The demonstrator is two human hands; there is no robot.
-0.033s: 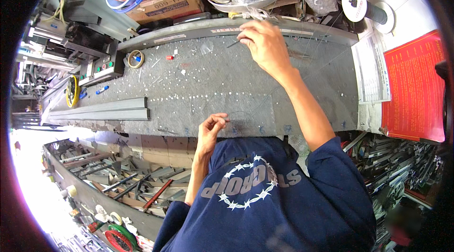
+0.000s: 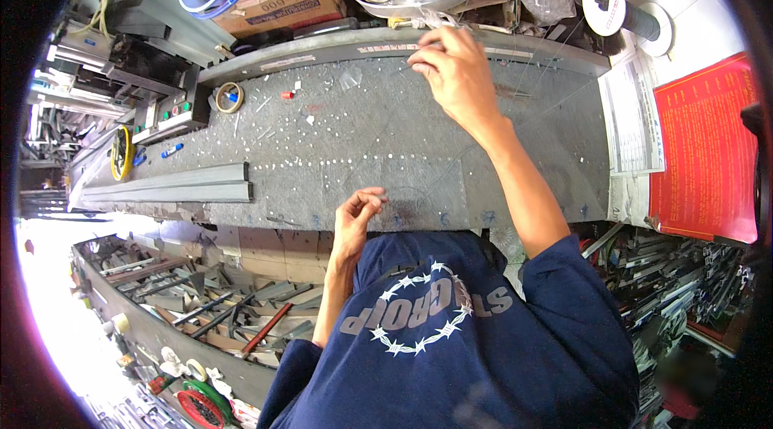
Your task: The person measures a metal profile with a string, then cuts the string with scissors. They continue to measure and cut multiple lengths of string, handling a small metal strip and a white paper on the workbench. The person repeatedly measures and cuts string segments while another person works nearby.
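Note:
Over the far side of the grey carpeted bench (image 2: 531,163), my right hand (image 2: 459,74) is raised with its fingers curled and thumb close to them. Whatever lies between those fingertips is too small to make out. My left hand (image 2: 358,215) is at the bench's near edge, thumb and index finger pinched together. Its fingertips hide what they grip, if anything. A thin dark cord (image 2: 415,190) curves over the bench beside my left hand.
Grey metal profiles (image 2: 177,186) lie on the left of the bench, near a tape roll (image 2: 230,98), a yellow ring (image 2: 121,153) and a blue marker (image 2: 172,150). White spool (image 2: 604,4) at back right; cardboard box (image 2: 282,6) behind the bench. Scrap bin (image 2: 185,312) below left.
A thin dark piece showed at my right fingertips before and is no longer visible there. My right hand has shifted slightly; my left hand has moved a little up and left.

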